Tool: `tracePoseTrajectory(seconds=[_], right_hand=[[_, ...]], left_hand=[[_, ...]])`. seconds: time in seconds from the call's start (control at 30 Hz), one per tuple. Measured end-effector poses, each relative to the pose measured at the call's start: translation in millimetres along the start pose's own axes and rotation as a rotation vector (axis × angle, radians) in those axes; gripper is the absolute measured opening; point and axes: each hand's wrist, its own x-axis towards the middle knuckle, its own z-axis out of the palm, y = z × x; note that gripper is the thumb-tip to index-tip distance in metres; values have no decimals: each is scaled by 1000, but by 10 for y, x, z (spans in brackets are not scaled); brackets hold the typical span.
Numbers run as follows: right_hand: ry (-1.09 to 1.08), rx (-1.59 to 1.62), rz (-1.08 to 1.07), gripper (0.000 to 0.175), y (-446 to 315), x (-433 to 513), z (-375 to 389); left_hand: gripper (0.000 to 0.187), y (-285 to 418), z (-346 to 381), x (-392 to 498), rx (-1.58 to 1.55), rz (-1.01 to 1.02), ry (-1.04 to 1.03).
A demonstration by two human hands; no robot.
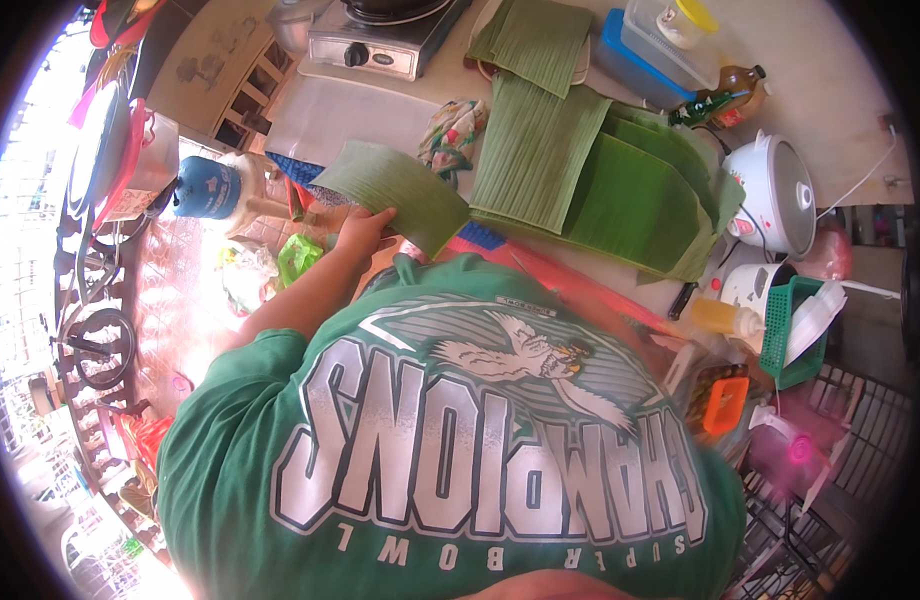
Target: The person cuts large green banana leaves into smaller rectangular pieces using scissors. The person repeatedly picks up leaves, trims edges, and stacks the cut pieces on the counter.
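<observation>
My left hand point(366, 232) grips the lower edge of a cut banana leaf piece point(400, 191), which is raised and curved over the table's front edge. To its right, overlapping banana leaf pieces point(542, 157) lie flat on the table, pale ones over darker green ones point(632, 202). More cut leaf pieces point(539, 37) rest on a tray behind them. A crumpled patterned cloth point(454, 135) lies between the held leaf and the stack. My right hand is out of view; bare skin shows at the bottom edge, its part unclear.
A gas stove point(377, 45) with a dark pan stands at the back left. Plastic containers point(647, 64), bottles point(737, 90), a rice cooker point(779, 195), a black-handled knife point(683, 300) and a green basket point(794, 330) are on the right. A blue-covered water jug point(209, 187) stands left.
</observation>
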Motion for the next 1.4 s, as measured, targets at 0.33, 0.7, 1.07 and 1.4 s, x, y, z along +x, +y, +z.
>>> tracePoseTrajectory(seconds=[0.33, 0.7, 1.07, 1.4], right_hand=[[87, -125, 20, 37, -711, 378, 496], [241, -265, 249, 54, -1183, 531, 884], [284, -233, 239, 66, -1317, 646, 1115], [357, -222, 252, 68, -1122, 746, 1229]], left_hand=[[26, -236, -376, 109, 35, -128, -131], [33, 47, -547, 198, 161, -56, -333], [27, -100, -773, 664, 123, -178, -296], [26, -537, -881, 811, -88, -413, -388]])
